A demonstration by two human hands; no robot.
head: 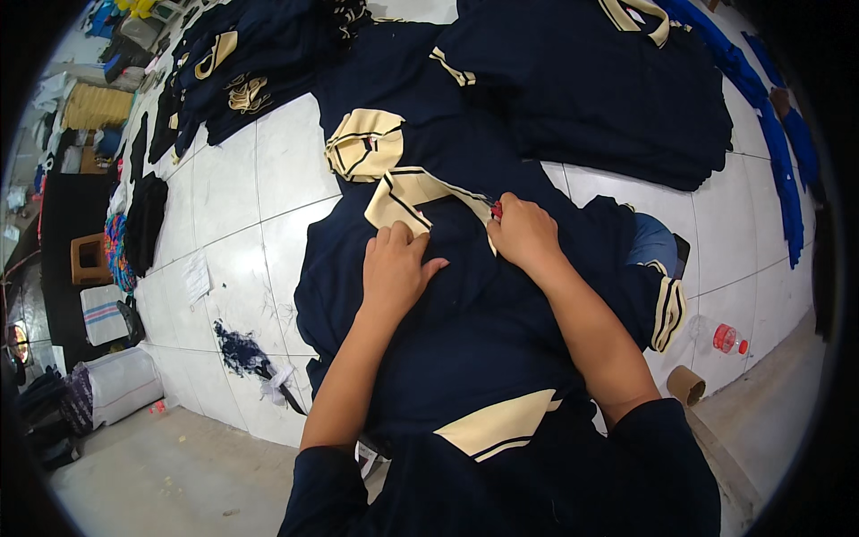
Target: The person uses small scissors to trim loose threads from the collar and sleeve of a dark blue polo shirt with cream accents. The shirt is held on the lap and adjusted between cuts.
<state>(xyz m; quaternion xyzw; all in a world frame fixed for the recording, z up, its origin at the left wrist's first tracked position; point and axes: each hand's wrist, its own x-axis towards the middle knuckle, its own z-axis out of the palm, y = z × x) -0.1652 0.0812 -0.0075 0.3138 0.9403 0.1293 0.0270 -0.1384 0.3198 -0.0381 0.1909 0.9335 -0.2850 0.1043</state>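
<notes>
A navy knit shirt (436, 335) lies spread over my lap, its cream collar (409, 191) with dark stripes turned up towards the middle of the view. My left hand (396, 268) rests on the shirt just below the collar's left point, fingertips at its edge and thumb apart. In my right hand (527, 231) is a small red-handled tool (496, 209), mostly hidden by the fingers; its thin dark tip lies along the collar's right edge. Rolled cream striped collar pieces (366, 144) sit on navy cloth just beyond the collar.
A thick stack of navy shirts (624, 107) lies at upper right, and more navy garments (268, 60) at upper left. Dark thread scraps (241, 349) are on the tiles at left. A plastic bottle (728, 339) and a cardboard tube (686, 384) lie at right.
</notes>
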